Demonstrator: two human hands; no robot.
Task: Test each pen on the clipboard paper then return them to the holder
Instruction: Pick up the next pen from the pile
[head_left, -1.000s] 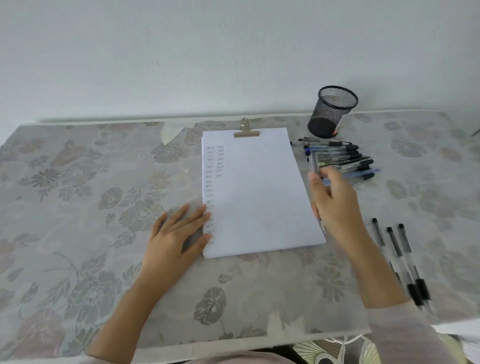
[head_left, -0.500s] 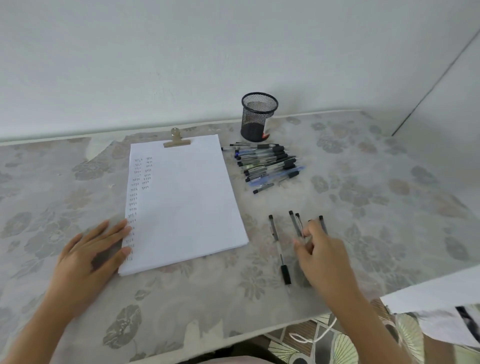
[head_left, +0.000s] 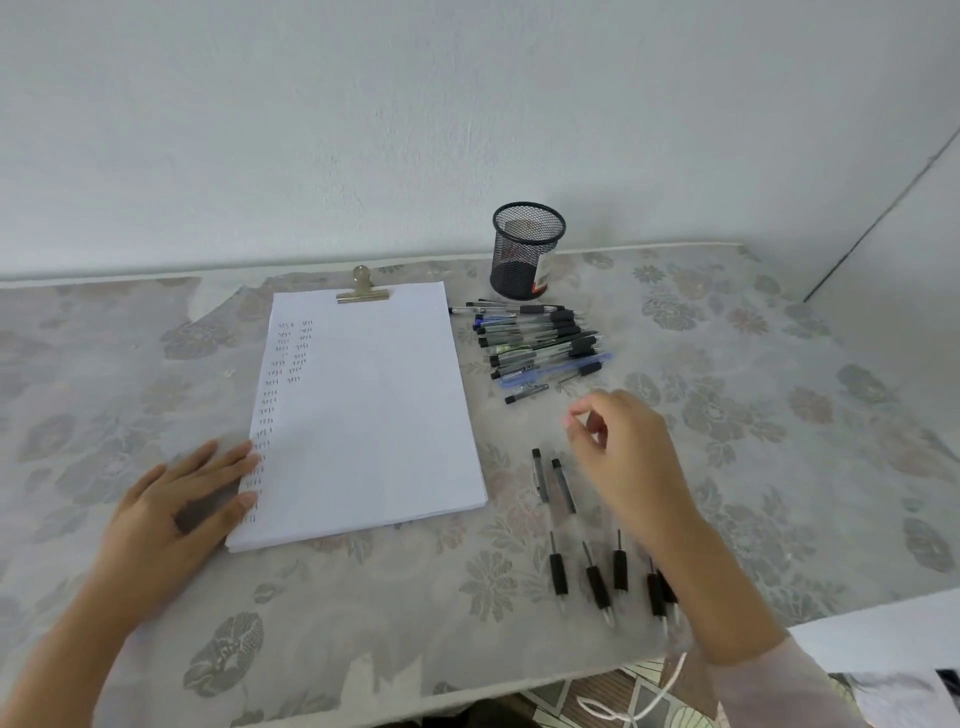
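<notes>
Worktop (head_left: 779, 415): covered by a pale cloth with a faded floral print and pushed against a plain white wall (head_left: 363, 130).
Mesh pen holder (head_left: 527, 252): stands upright at the back of the worktop, just behind the pile of pens, well apart from both hands.
Pile of pens (head_left: 535, 343): lies just right of the paper's upper half, with the barrels mostly lying across the worktop and overlapping.
Row of pens (head_left: 596, 584): lies near the front edge, right of the paper, tips toward the person. The right forearm crosses over the rightmost ones and hides part of them.
Clipboard paper (head_left: 374, 410): a white stack under a brass clip (head_left: 362, 291), with columns of small ink marks down its left side.
White cord (head_left: 639, 701): loops below the worktop's front edge.
Materials: the holder is black wire mesh, a round cup with a red-and-white label low on its side. The pens are slim, with clear or blue barrels and black grips and caps.
Left hand (head_left: 176, 509): lies flat, palm down, fingers straight and slightly spread. The fingertips rest on the paper's left edge, over the lowest marks.
Right hand (head_left: 628, 452): hovers above the worktop between the pile and the row. Its fingers are loosely curled, with the thumb and forefinger tips close together and nothing held.
Sleeve (head_left: 769, 686): pale fabric at the right wrist.
</notes>
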